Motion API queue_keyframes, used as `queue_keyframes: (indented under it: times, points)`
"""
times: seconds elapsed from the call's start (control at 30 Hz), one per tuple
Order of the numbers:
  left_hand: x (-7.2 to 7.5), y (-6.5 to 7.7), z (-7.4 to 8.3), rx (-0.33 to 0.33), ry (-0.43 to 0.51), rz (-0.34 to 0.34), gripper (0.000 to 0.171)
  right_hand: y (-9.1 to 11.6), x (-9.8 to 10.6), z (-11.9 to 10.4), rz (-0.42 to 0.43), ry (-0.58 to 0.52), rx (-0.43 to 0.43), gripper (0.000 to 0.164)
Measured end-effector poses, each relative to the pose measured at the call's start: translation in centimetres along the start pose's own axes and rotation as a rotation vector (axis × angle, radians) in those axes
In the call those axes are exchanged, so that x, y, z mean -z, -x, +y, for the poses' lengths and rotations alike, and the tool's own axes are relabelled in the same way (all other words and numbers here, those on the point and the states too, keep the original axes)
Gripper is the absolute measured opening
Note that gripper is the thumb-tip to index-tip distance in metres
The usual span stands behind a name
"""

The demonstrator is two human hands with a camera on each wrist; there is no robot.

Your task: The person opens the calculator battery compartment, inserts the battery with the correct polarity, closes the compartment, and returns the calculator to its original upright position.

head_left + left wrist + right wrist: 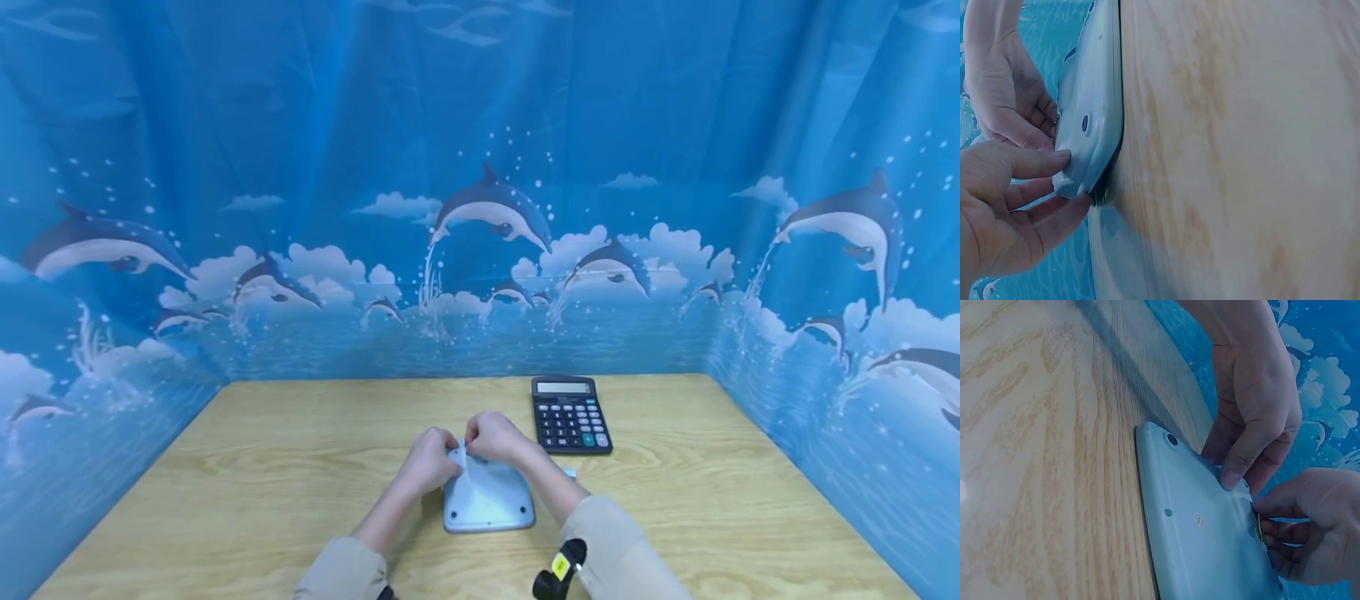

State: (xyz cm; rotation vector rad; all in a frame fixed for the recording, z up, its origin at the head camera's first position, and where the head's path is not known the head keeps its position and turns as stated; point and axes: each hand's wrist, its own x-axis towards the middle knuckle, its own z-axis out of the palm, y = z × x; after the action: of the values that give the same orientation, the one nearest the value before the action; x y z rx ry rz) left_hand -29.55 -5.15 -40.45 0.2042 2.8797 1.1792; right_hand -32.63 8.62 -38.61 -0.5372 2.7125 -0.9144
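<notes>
A light-blue calculator (pixel 489 500) lies back up on the table, its small round feet and rear panel showing. My left hand (pixel 431 461) grips its far left corner; in the left wrist view the thumb presses the back while the fingers (pixel 1063 215) curl beneath the edge. At the far edge my right hand (pixel 495 436) pinches a small yellow-edged piece (pixel 1260 528), largely hidden by the fingers, so its kind is unclear. The calculator's keys and screen face down, out of sight.
A black calculator (pixel 572 417) lies face up behind and to the right. A small light-blue piece (pixel 571 473) shows beside my right forearm. The wooden table (pixel 300 467) ends at a blue dolphin-print curtain (pixel 465 333) at the back and sides.
</notes>
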Motion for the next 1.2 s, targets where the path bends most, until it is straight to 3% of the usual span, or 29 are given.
queue_keyframes:
  times: [0.4, 0.63, 1.2]
  points:
    - [-0.09, -0.27, 0.26, 0.006, -0.032, 0.001, 0.033, -0.03, 0.16, 0.22, 0.023, 0.05, 0.038, 0.01]
    - [-0.17, -0.34, 0.15, -0.005, -0.027, -0.002, 0.032, -0.07, 0.04, 0.24, 0.02, 0.044, 0.02, 0.012]
    - [0.04, -0.11, 0.23, 0.055, -0.012, -0.033, 0.034, -0.01, 0.0, -0.38, 0.003, -0.002, -0.033, 0.013]
